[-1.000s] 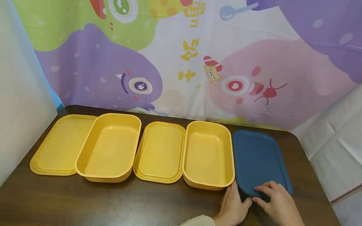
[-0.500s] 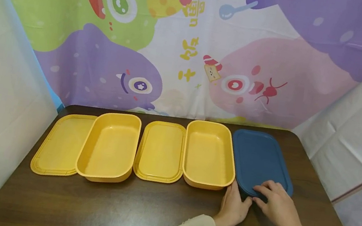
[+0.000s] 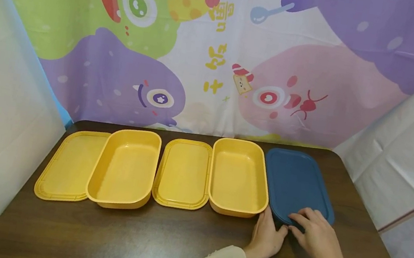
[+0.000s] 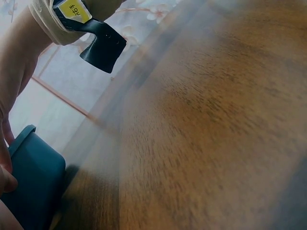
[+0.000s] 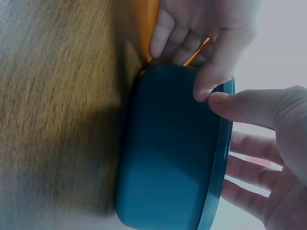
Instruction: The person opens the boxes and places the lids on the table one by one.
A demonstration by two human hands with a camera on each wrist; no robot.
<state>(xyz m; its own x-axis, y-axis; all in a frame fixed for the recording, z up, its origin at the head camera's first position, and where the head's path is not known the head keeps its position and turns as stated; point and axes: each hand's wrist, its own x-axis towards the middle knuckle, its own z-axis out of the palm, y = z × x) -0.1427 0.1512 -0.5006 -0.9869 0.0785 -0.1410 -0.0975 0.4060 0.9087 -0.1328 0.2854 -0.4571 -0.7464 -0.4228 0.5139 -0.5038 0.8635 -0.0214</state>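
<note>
A food container with a dark blue lid (image 3: 296, 183) stands at the right end of a row on the table. In the right wrist view its blue-green front wall (image 5: 168, 143) and overhanging lid rim show. My left hand (image 3: 267, 240) grips the near left corner, thumb on the front wall, other fingers round the left side. With my right hand (image 3: 317, 239) I pinch the lid's near edge: the thumb lies at the rim's underside and the fingers rest on top. Both thumbs nearly meet just below the rim. The lid sits on the container.
Left of the blue container stand an uncovered yellow container (image 3: 239, 181), a yellow lid (image 3: 184, 175), another uncovered yellow container (image 3: 125, 170) and a second yellow lid (image 3: 71, 166). They line the back of the brown table (image 3: 112, 240), before a cartoon-print curtain (image 3: 209, 111).
My right wrist has shifted slightly left, its fingers staying at the lid's near edge. The left hand and the containers look the same.
</note>
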